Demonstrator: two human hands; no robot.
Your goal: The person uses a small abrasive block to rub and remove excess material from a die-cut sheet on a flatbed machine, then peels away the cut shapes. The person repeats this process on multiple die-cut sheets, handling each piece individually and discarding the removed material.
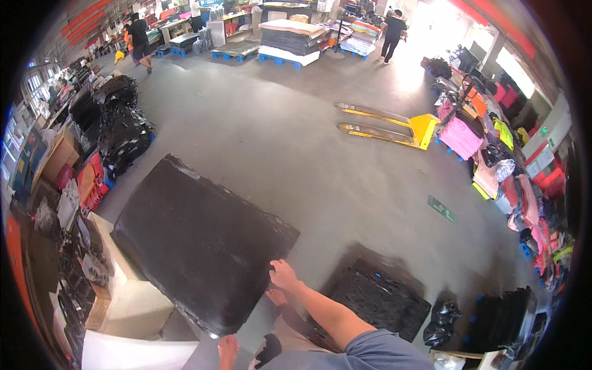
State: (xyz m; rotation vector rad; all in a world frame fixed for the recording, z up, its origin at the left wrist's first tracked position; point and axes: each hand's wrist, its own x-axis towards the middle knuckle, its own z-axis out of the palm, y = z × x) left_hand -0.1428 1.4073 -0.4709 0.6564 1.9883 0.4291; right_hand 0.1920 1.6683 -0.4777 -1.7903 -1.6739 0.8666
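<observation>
1. Item: a large, black, rectangular slab with a matte face and rough edges [203,240] is located in front of the person, left of centre, above the grey concrete floor [246,111]. Its underside is hidden; what bears its weight cannot be told.
2. Right hand [283,275]: at the slab's right-hand edge, fingers bent and partly open. Whether they grip or merely touch cannot be confirmed.
3. Left hand [228,353]: just beside the slab's nearest corner. Finger opening and hold cannot be told.
4. Placement, in judgement: the hands' spacing along the near side would help steady the slab and control its angle.
5. Surroundings: cream-coloured, block-like pieces [139,311] stand by the slab's left side; a low stack of black, cut-out sheets [376,299] lies to the right, apart from it. A yellow pallet truck [422,131] stands farther off, presumably parked for moving loads.
</observation>
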